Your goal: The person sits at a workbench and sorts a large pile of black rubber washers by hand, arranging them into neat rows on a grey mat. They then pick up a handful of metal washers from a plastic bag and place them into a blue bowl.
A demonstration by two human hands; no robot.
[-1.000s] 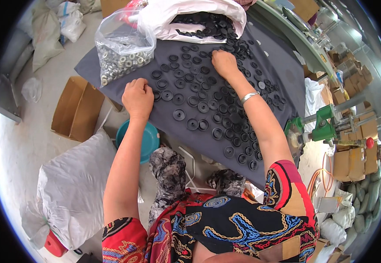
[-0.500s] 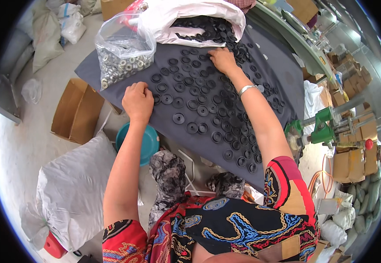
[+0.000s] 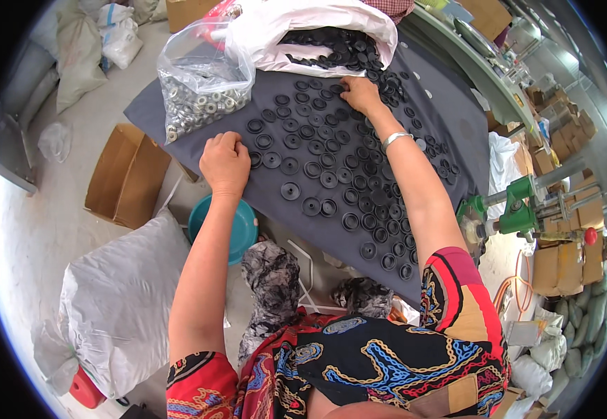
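Note:
Many black round plastic discs (image 3: 290, 190) with raised rims lie face up across a dark grey cloth-covered table (image 3: 275, 216). My right hand (image 3: 361, 94) reaches to the far rows, fingers drawn together and fingertips at a disc by the mouth of a white sack (image 3: 275, 52). More black discs spill from this sack. At the table's left edge rests my left hand (image 3: 224, 162), its fingers curled in; whatever they hold is hidden. Beyond it stands a clear plastic bag (image 3: 206, 77) of small metal rings.
A teal basin (image 3: 243, 234) and an open cardboard box (image 3: 125, 174) stand on the floor at left, near a large white sack (image 3: 122, 293). To the right is a green hand press (image 3: 516, 206) with a red knob. My knees are under the table edge.
The whole view has shifted slightly. My right hand's fingers are drawn closer together at the far discs. My left hand stays at the table's left edge.

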